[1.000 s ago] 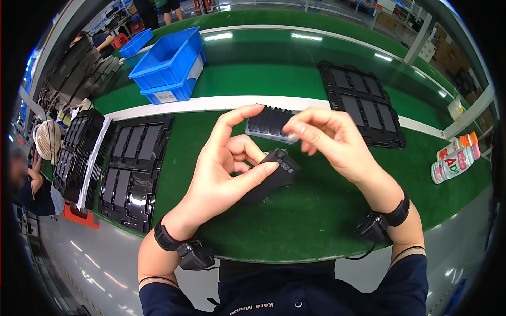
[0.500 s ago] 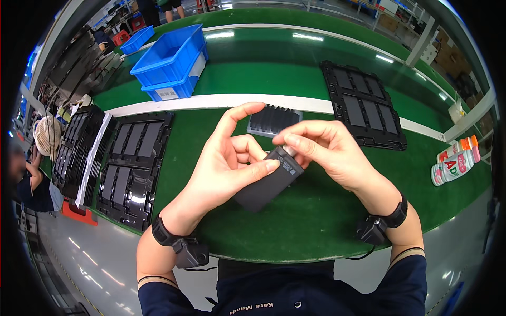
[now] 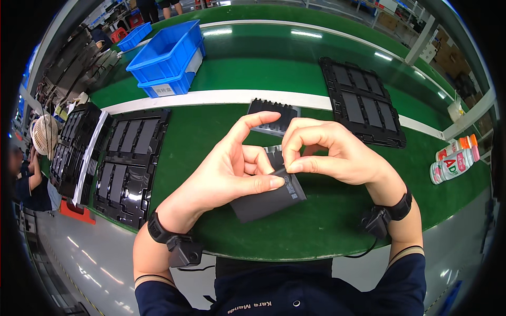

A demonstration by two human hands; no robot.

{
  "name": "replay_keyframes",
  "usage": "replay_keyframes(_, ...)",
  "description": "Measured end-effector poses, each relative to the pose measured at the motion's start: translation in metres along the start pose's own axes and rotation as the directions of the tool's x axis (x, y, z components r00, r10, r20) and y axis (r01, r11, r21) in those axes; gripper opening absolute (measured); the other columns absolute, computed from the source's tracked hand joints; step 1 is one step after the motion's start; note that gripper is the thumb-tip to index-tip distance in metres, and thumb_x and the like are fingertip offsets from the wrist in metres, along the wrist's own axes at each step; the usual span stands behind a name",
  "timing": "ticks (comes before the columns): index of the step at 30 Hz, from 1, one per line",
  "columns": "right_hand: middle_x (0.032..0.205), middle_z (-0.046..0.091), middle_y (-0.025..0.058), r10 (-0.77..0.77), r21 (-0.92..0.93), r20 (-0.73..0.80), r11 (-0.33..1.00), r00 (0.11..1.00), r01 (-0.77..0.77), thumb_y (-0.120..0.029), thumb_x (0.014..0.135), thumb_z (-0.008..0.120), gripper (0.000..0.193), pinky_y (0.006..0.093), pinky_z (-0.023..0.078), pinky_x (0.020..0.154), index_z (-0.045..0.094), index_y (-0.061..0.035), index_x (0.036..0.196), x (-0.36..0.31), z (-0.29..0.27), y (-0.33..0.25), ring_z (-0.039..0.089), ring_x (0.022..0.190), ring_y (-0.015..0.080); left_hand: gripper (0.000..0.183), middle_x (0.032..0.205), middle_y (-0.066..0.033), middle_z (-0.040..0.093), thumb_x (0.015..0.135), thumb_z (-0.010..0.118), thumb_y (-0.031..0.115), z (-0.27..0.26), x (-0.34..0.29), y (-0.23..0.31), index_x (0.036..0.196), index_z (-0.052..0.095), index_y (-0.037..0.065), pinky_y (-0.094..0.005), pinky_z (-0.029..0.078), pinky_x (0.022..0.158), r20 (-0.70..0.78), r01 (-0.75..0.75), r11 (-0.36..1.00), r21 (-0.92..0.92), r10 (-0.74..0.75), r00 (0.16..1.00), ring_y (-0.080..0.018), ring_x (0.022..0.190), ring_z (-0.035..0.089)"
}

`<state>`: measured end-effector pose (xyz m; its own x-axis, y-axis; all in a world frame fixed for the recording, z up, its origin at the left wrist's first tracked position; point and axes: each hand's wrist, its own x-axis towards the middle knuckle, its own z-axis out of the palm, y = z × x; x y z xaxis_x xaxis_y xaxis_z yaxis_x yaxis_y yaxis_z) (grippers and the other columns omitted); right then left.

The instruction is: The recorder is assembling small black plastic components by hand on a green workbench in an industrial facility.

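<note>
Head view: left hand [image 3: 226,174] grips the black slab [image 3: 266,204] over the desk [image 3: 337,229], thumb on top; right hand [image 3: 332,154] is pinched closed at its edge, any contents hidden. Firm thumb, light right fingertips should avoid bending it.

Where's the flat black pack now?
Head view: the flat black pack is just below centre, in the left hand, the right hand at its upper edge.

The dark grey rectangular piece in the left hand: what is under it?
Green tabletop shows around the lower edges of the dark grey rectangular piece. What lies directly beneath is covered; contact with the tabletop cannot be judged.
</note>
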<state>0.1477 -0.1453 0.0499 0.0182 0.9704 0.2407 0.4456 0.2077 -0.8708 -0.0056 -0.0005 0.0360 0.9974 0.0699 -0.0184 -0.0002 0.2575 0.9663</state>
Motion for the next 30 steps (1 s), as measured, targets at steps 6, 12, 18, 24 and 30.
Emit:
replay_keyframes(6,0.08,0.051,0.0055,0.087,0.154,-0.018,0.985,0.996,-0.083,-0.008,0.079,0.062,0.01,0.0276,0.042,0.066,0.058,-0.0004,0.082,0.0,0.008,0.002,0.05,0.073,0.0161,0.082,0.071,-0.0008,0.054,0.072,0.067,-0.007,-0.007,0.002,-0.003,0.138,0.021,0.008,-0.0189,0.046,0.066,0.03,0.022,0.997,0.071,-0.024,0.999,-0.0056,0.067,0.055)
replay_keyframes(12,0.08,0.05,0.0094,0.005,-0.264,-0.062,0.964,0.998,-0.021,-0.006,0.079,0.06,0.007,0.0326,0.042,0.061,0.056,-0.0003,0.08,0.001,0.014,-0.006,0.052,0.072,0.0218,0.082,0.07,-0.0003,0.053,0.073,0.066,-0.006,-0.014,0.004,-0.007,0.139,0.02,0.009,-0.0191,0.046,0.065,0.059,0.061,0.997,0.04,-0.064,0.996,-0.0052,0.066,0.054)
replay_keyframes(18,0.079,0.052,0.0098,0.005,-0.316,-0.048,0.949,0.999,-0.02,-0.008,0.078,0.059,0.008,0.036,0.043,0.063,0.056,-0.0011,0.079,-0.002,0.012,-0.004,0.053,0.072,0.0254,0.083,0.07,-0.0008,0.053,0.073,0.066,-0.006,-0.014,0.007,-0.012,0.139,0.019,0.007,-0.0201,0.046,0.066,0.111,0.075,0.996,0.037,-0.079,0.991,-0.0057,0.066,0.054)
replay_keyframes(24,0.081,0.053,0.0091,0.019,-0.302,-0.016,0.953,1.0,-0.023,-0.01,0.077,0.06,0.009,0.0362,0.044,0.064,0.056,-0.0027,0.078,-0.004,0.011,-0.006,0.055,0.074,0.0264,0.085,0.072,-0.0011,0.053,0.072,0.065,-0.008,-0.015,0.007,-0.013,0.14,0.017,0.007,-0.021,0.047,0.068,0.133,0.114,0.993,0.025,-0.117,0.984,-0.0067,0.068,0.054)
replay_keyframes(30,0.08,0.054,0.0073,0.086,-0.347,0.036,0.935,0.996,-0.069,-0.008,0.073,0.067,0.011,0.0323,0.046,0.065,0.059,-0.0026,0.077,-0.005,0.01,-0.007,0.054,0.077,0.0225,0.086,0.077,-0.0016,0.054,0.072,0.065,-0.009,-0.016,0.01,-0.02,0.14,0.015,0.008,-0.0218,0.047,0.07,0.194,0.132,0.991,-0.002,-0.129,0.972,-0.0074,0.071,0.055)
